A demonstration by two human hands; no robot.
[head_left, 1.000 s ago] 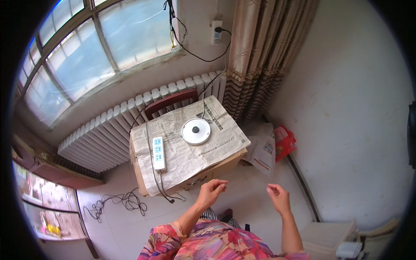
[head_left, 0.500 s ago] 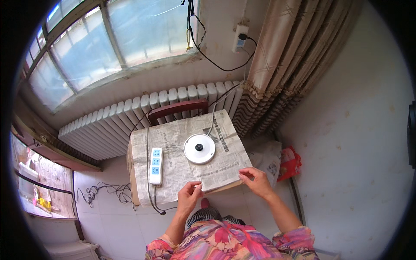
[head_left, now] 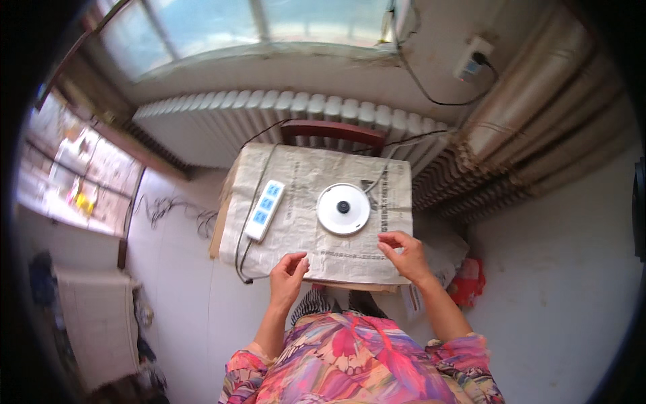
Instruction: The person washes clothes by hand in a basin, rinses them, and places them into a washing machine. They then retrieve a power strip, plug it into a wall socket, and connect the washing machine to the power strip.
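newspaper [head_left: 316, 222] covered the small table in the middle of the frame, and both my hands had come down to its near edge. a second before, they hung in the air below the table, well apart from it; half a second before, they were just reaching the paper. now my left hand [head_left: 288, 275] rested at the lower left part of the sheet, fingers curled down onto the edge, though i could not tell whether they pinched it. my right hand [head_left: 402, 254] lay on the lower right part, fingers [head_left: 389, 244] bent and pressing the paper, holding nothing else. a round white base with a dark centre [head_left: 343, 209] sat on the paper just above my right hand, not touched. a white power strip [head_left: 264, 209] lay toward the left side, its cord trailing off the table. judging from this, my hands had settled on the sheet itself, ready to handle it. a radiator [head_left: 282, 111] ran along the upper part of the frame.
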